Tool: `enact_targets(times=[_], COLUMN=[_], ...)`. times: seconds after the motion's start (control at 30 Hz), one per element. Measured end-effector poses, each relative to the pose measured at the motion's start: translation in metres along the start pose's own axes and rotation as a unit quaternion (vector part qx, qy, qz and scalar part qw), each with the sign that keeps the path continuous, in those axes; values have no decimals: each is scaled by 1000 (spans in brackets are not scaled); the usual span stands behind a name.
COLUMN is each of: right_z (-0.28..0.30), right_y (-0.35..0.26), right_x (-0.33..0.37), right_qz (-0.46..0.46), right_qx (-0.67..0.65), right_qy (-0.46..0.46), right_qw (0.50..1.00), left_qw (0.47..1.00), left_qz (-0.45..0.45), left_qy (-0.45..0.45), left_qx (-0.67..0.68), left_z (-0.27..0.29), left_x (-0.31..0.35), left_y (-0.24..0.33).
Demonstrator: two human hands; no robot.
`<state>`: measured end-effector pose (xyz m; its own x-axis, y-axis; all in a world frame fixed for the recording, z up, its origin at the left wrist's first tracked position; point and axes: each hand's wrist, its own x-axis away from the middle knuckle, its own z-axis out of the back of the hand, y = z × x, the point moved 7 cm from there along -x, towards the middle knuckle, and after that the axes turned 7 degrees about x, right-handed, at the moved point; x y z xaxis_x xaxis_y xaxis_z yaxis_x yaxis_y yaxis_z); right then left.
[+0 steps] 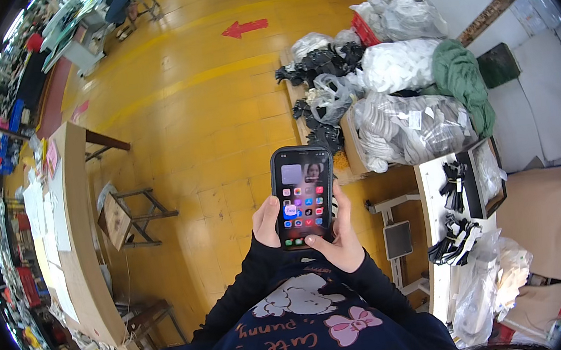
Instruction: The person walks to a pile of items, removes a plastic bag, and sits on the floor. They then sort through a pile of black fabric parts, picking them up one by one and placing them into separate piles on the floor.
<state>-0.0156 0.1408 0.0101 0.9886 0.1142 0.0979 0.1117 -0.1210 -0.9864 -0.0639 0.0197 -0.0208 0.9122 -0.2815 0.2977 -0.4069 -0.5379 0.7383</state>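
Observation:
A smartphone (305,196) in a dark case is held upright in front of my body, its screen lit with rows of app icons. My left hand (267,223) grips its left edge, thumb lying along the side. Around the right edge wraps my right hand (343,237), with the thumb resting on the lower part of the screen. The fingers behind the phone are mostly hidden. Both forearms are in dark sleeves, close to a dark printed shirt (302,316).
On the left stands a long table (85,264) with papers, a wooden stool (118,219) beside it. Plastic bags (412,127) of goods and a green cloth bundle (463,77) are piled at the right. A white table (436,227) holds black bundles (457,238). A red arrow (244,28) marks the yellow floor.

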Motion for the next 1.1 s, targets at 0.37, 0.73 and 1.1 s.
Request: enact_targets(times=[0.37,0.73,1.1], right_z=[122,132,64], right_y=[50,125,138], right_x=[110,337,362], right_qz=[-243,-298,-189], right_qx=[280,318,426], right_qy=[-133,341,292], right_qw=[919,833,835], left_qw=[680,480,358], left_qz=[16,123,203], left_qy=[-581,-575,-642], left_qx=[-447,-651,-647], left_z=[-70,-24,-65], left_x=[21,38,79], left_y=[-172,-304,-328])
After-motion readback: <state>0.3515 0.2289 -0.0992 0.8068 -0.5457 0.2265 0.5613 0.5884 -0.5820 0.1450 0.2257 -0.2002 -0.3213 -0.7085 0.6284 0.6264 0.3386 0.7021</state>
